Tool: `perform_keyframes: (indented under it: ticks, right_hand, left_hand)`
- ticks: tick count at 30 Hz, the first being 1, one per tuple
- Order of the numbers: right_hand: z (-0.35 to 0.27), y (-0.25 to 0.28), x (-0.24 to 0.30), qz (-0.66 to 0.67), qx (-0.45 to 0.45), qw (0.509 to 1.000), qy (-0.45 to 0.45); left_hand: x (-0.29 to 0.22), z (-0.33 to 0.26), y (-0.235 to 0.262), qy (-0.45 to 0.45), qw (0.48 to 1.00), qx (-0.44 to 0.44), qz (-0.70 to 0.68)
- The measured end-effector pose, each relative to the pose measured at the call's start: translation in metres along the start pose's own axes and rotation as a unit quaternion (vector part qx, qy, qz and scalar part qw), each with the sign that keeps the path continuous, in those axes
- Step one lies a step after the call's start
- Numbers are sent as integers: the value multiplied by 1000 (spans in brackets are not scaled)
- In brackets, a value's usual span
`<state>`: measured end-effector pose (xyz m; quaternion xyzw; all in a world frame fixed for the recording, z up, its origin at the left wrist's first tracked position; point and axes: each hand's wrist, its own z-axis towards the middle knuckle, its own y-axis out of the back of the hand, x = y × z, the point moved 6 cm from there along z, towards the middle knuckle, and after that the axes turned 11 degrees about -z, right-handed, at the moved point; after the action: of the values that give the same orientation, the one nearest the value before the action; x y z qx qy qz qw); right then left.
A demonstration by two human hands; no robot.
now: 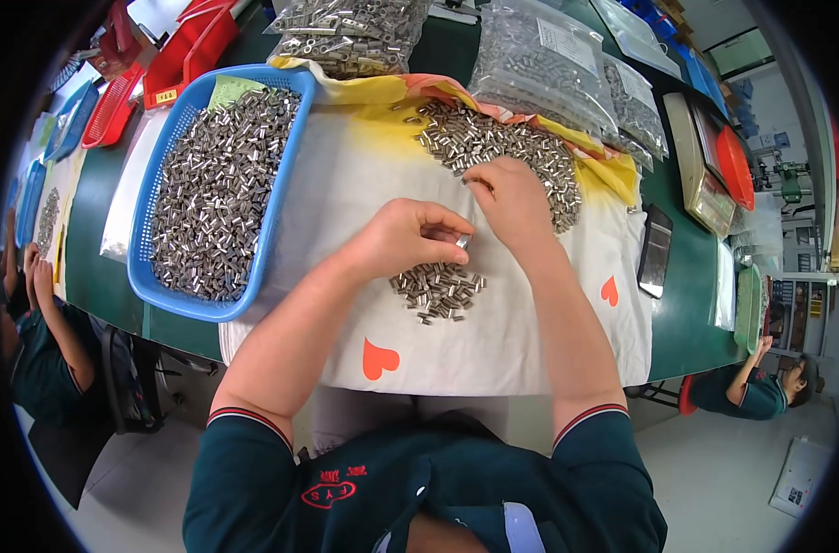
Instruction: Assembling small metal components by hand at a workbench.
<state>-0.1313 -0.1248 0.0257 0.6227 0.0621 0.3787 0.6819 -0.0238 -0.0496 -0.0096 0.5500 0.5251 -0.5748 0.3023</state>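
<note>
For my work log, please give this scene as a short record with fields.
Left hand: left hand, fingers pinching one small silver metal tube
Right hand: right hand on the large heap of metal tubes
Below left hand: small pile of tubes
Surface: white cloth with red hearts
Left side: blue plastic basket full of tubes

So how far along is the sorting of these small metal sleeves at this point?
Looks done: a blue basket heaped with sleeves and a small pile near the person. In hand: the left hand pinches one sleeve over that pile, while the right hand picks at the large pile farther back. Left: that large pile, plus sealed bags behind it.
</note>
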Motion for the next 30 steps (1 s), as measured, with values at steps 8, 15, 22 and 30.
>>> perform_keyframes:
  ticks: [8,15,22,30]
  right_hand:
    - [-6,-8,13,-135,8,989,54]
    - [-46,10,16,282,7,956,-83]
    - [-50,13,24,175,-8,982,-67]
    - [-52,20,22,186,24,979,-75]
  left_hand:
    - [2,1,5,-8,998,-19,-58]
    - [0,2,10,1,988,-57,-145]
    - [7,4,9,-2,992,-57,-117]
    - [6,3,8,-2,994,-66,-91]
